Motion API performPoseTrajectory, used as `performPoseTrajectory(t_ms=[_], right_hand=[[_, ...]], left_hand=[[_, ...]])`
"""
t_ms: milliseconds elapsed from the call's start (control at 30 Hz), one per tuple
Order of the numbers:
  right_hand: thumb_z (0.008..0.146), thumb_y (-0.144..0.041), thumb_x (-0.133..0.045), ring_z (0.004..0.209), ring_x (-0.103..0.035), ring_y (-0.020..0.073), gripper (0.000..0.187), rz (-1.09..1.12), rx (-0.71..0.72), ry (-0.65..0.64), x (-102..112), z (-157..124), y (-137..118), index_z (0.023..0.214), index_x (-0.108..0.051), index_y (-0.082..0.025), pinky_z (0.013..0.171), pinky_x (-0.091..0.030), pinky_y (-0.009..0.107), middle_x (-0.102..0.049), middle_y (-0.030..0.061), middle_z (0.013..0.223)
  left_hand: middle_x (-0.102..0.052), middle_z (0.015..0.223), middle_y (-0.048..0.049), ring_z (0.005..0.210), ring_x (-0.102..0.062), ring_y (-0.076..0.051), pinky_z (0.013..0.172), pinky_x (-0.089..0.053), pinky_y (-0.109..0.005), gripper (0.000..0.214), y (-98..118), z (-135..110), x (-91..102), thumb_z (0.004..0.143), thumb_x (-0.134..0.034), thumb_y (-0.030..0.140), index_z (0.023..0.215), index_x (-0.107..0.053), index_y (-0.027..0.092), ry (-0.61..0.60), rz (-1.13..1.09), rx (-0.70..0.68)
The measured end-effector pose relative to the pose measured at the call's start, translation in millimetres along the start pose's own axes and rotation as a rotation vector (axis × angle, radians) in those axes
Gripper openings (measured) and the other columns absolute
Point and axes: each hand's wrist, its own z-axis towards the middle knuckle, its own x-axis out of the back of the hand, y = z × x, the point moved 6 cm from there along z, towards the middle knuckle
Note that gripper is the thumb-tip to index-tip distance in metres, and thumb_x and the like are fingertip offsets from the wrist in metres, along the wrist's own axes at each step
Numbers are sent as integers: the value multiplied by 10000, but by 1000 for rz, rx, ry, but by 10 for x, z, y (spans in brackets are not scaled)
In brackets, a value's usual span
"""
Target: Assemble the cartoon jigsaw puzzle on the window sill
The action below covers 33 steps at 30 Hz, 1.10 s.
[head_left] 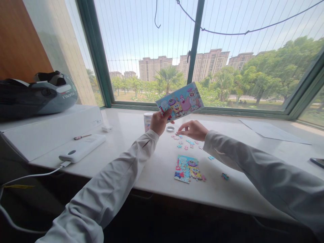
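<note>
My left hand [160, 122] grips a picture card [186, 103] printed with cartoon characters, holding it tilted above the table. My right hand [193, 130] is closed in a pinch over the loose pieces, with a small dark puzzle piece [177, 134] at its fingertips. Several loose jigsaw pieces [186, 147], pink and blue, lie below that hand. Closer to the table's front edge is a partly joined jigsaw puzzle [183, 168] showing part of the same picture. A blue piece [211, 157] and a dark multicoloured piece [225, 176] lie to its right.
Behind my left hand stands a printed canister [147, 122], with a round lid [170, 129] nearby. A white power bank [82, 148] with a cable, a white box [55, 130] and a headset [43, 94] occupy the left. Paper [268, 131] and a phone [317, 162] lie right.
</note>
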Motion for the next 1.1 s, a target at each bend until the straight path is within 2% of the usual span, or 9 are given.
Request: performPoseTrajectory(t_ms=[167, 300, 400, 533, 667, 733, 833, 933, 1100], right_hand=[[715, -570, -654, 622, -499, 134, 391, -8, -142, -208, 119, -264, 477, 874, -784, -237, 571, -328, 258, -610, 4, 653], [710, -635, -639, 608, -464, 121, 492, 134, -193, -470, 22, -512, 811, 933, -783, -221, 551, -316, 255, -646, 25, 692], [701, -664, -633, 529, -370, 96, 530, 195, -227, -564, -93, -640, 908, 962, -779, -226, 503, -257, 256, -591, 1, 614], [666, -649, -676, 596, -416, 111, 502, 246, -146, -406, -64, -631, 811, 887, -789, -213, 537, -288, 257, -615, 11, 664], [706, -702, -598, 503, -309, 97, 559, 226, -274, -246, 86, -622, 881, 938, -781, -227, 484, -220, 261, -479, -31, 508], [744, -703, -550, 488, -302, 101, 560, 199, -309, -169, 162, -629, 967, 952, -778, -236, 485, -226, 266, -452, -35, 482], [815, -627, -506, 533, -417, 120, 490, 70, -298, 25, 283, -648, 1083, 929, -780, -236, 561, -317, 277, -568, -4, 573], [865, -580, -443, 638, -516, 161, 465, -121, -293, 205, 346, -692, 1114, 924, -767, -251, 629, -344, 294, -638, 19, 677], [913, -603, -304, 726, -573, 207, 539, -222, -283, 212, 230, -732, 1018, 986, -726, -276, 606, -321, 295, -675, 37, 773]], left_hand=[[-700, 601, -61, 573, -633, -152, 474, -408, -219, 456, -205, -115, -187, 833, -561, 538, 817, -736, 117, -110, 74, 13], [-717, 630, -68, 660, -665, -174, 547, -441, -223, 441, -340, -191, -263, 835, -563, 520, 818, -746, 120, -169, 167, 50], [-715, 627, -68, 666, -670, -178, 577, -452, -227, 436, -398, -194, -262, 836, -564, 515, 836, -749, 120, -183, 169, 60], [-719, 651, -72, 634, -654, -176, 567, -451, -238, 454, -499, -165, -249, 839, -553, 528, 876, -748, 119, -192, 186, 52], [-722, 666, -78, 633, -646, -174, 545, -436, -236, 463, -574, -153, -242, 841, -548, 535, 884, -745, 119, -209, 211, 38], [-722, 666, -82, 631, -643, -175, 530, -429, -235, 469, -575, -157, -231, 833, -555, 543, 864, -744, 115, -200, 217, 39], [-714, 645, -78, 612, -630, -169, 512, -418, -234, 474, -557, -180, -245, 832, -555, 544, 855, -748, 111, -223, 222, 57], [-703, 619, -73, 586, -609, -158, 498, -409, -232, 472, -552, -208, -278, 831, -560, 545, 820, -750, 112, -265, 223, 78], [-700, 615, -72, 581, -612, -161, 502, -420, -237, 491, -601, -237, -315, 834, -549, 562, 835, -750, 115, -310, 196, 95]])
